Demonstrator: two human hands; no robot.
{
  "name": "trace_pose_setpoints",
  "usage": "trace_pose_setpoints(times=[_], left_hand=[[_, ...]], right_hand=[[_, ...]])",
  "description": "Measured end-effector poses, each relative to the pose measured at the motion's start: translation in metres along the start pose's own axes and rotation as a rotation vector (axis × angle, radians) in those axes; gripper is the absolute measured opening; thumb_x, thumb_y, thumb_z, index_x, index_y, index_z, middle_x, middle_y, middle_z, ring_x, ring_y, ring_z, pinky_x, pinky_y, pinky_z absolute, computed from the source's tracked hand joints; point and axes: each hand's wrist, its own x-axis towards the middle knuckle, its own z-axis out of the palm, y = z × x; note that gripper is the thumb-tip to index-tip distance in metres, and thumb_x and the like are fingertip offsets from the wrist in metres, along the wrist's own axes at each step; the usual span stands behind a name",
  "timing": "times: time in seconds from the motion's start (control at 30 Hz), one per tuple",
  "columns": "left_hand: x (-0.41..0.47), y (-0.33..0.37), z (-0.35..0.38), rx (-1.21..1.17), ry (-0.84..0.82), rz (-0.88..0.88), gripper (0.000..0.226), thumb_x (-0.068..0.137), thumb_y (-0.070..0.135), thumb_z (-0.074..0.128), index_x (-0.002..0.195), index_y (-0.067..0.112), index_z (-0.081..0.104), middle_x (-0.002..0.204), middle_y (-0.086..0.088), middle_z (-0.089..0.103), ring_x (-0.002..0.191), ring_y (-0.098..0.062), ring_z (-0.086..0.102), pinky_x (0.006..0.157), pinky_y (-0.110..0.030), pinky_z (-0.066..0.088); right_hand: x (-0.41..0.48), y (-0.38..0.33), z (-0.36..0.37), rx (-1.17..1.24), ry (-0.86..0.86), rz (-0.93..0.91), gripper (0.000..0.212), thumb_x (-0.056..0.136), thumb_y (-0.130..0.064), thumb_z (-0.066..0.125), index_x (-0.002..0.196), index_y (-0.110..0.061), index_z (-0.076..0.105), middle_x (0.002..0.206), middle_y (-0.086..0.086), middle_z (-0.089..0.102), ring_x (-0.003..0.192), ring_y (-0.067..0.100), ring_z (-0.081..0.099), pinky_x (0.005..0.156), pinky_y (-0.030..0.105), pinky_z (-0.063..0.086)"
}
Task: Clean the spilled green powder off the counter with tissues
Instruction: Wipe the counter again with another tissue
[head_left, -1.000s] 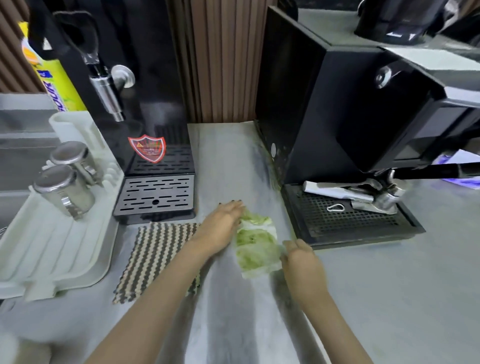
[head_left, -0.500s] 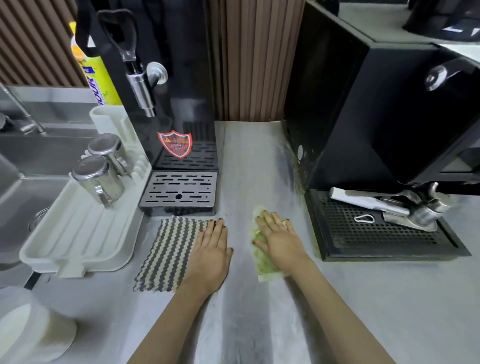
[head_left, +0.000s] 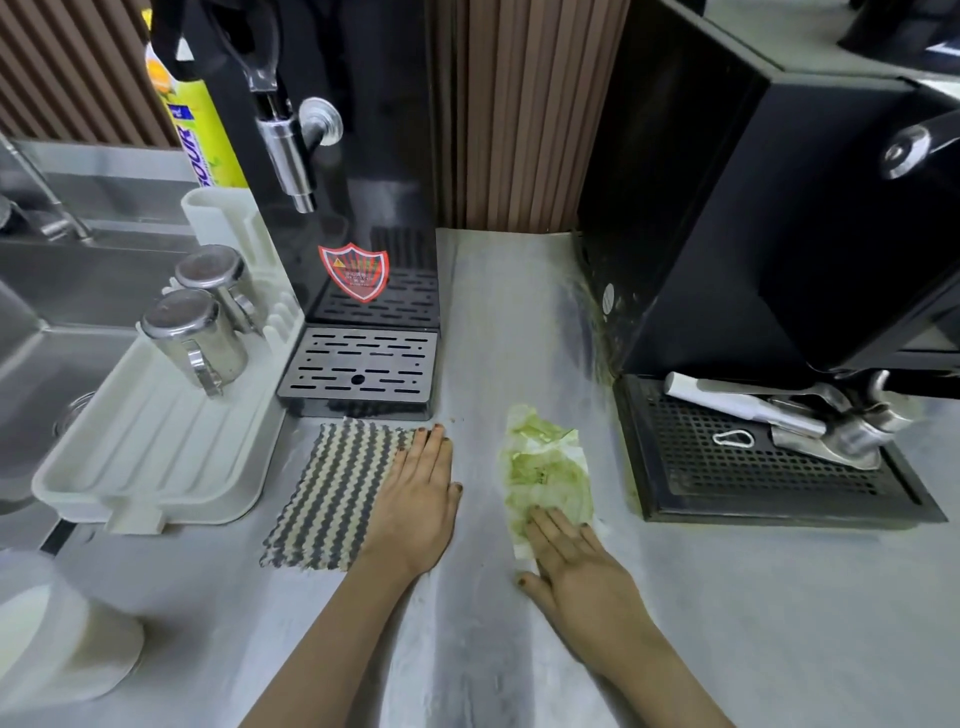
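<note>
now, the grey counter (head_left: 727, 597) fills the frame's middle, the black coffee machine (head_left: 727, 234) stands upper right, its drip tray (head_left: 769, 467) at right. left of centre, the left hand (head_left: 415, 499) lies flat, fingers straight, holding nothing, partly on the striped mat (head_left: 332, 493). the right hand (head_left: 576, 566) presses straight fingers on the near end of the green-stained tissue (head_left: 545, 462) at centre. green powder (head_left: 602, 338) lines the machine's base; a loaded tissue would likely smear it.
</note>
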Motion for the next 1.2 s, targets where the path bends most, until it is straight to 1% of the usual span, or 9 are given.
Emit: trace_pose_setpoints(times=[0.1,0.23,0.47,0.6,0.73,0.9,1.0,1.13,1.2], left_hand=[[0.000,0.000,0.001,0.007,-0.004,-0.004,0.079,0.076,0.045,-0.017,0.145,0.010,-0.005,0.145,0.003,-0.023,0.132,-0.010,-0.026,0.107,-0.027,-0.018],[0.000,0.001,0.000,-0.001,-0.003,-0.002,0.079,0.076,0.046,-0.016,0.145,0.010,-0.003,0.147,0.002,-0.020,0.132,-0.011,-0.026,0.107,-0.027,-0.017],[-0.001,0.000,0.001,-0.012,0.003,-0.001,0.079,0.077,0.046,-0.014,0.146,0.010,-0.001,0.149,0.003,-0.017,0.132,-0.009,-0.023,0.109,-0.027,-0.015],[0.000,0.001,-0.001,-0.015,0.004,-0.008,0.080,0.076,0.047,-0.016,0.146,0.010,-0.002,0.151,0.002,-0.016,0.131,-0.008,-0.024,0.108,-0.026,-0.015],[0.003,0.002,-0.002,-0.028,-0.004,-0.013,0.083,0.074,0.048,-0.016,0.146,0.010,0.000,0.154,0.000,-0.012,0.131,-0.006,-0.022,0.108,-0.026,-0.013],[0.013,0.002,-0.006,-0.033,-0.022,-0.024,0.064,0.090,0.040,0.000,0.146,0.011,-0.001,0.155,-0.001,-0.010,0.140,-0.011,-0.014,0.110,-0.025,-0.010],[0.016,0.002,-0.004,-0.023,-0.003,-0.029,0.066,0.088,0.041,-0.002,0.146,0.011,-0.001,0.155,-0.001,-0.009,0.141,-0.011,-0.011,0.110,-0.025,-0.010],[0.017,0.000,0.002,-0.014,0.010,-0.025,0.074,0.081,0.045,-0.012,0.146,0.011,-0.001,0.155,-0.001,-0.010,0.135,-0.006,-0.018,0.110,-0.025,-0.010],[0.017,-0.001,0.002,-0.022,0.010,-0.019,0.077,0.079,0.045,-0.013,0.146,0.011,-0.001,0.155,-0.001,-0.010,0.134,-0.005,-0.019,0.111,-0.025,-0.010]], right_hand=[[0.004,-0.003,0.000,-0.042,0.084,0.070,0.073,0.093,-0.055,0.001,0.128,-0.018,0.053,0.136,-0.007,0.050,0.126,0.007,0.047,0.108,0.027,0.022],[0.045,-0.004,-0.002,0.082,0.186,0.057,0.094,0.073,-0.069,-0.019,0.147,-0.019,0.009,0.155,-0.007,0.003,0.144,0.009,-0.001,0.112,0.026,-0.010],[0.084,0.000,-0.014,0.094,0.189,0.116,0.060,0.097,-0.048,0.022,0.147,-0.018,0.012,0.156,-0.002,0.009,0.144,0.012,0.002,0.115,0.030,-0.003],[0.079,-0.004,-0.012,0.012,0.264,0.164,0.076,0.084,-0.056,-0.005,0.147,-0.017,0.014,0.156,0.001,0.011,0.144,0.016,0.003,0.115,0.032,-0.004],[0.067,-0.010,0.007,-0.003,0.240,0.241,0.095,0.078,-0.065,-0.022,0.144,-0.015,0.027,0.152,0.007,0.025,0.142,0.027,0.016,0.115,0.043,0.013],[0.100,0.004,-0.010,0.077,0.218,0.318,0.075,0.087,-0.062,0.002,0.147,-0.017,0.007,0.157,0.003,0.003,0.144,0.025,-0.001,0.116,0.039,-0.001],[0.120,-0.002,-0.020,0.138,0.185,0.243,0.060,0.096,-0.050,0.018,0.147,-0.019,0.012,0.157,0.004,0.003,0.144,0.023,-0.003,0.116,0.037,-0.004],[0.100,-0.023,-0.011,0.071,0.187,0.056,0.082,0.082,-0.059,-0.004,0.146,-0.012,0.015,0.156,0.003,0.010,0.144,0.021,0.005,0.117,0.032,-0.001],[0.086,-0.018,-0.008,0.028,0.202,0.091,0.091,0.075,-0.062,-0.009,0.146,-0.011,0.018,0.155,0.004,0.015,0.144,0.021,0.011,0.117,0.032,0.003]])
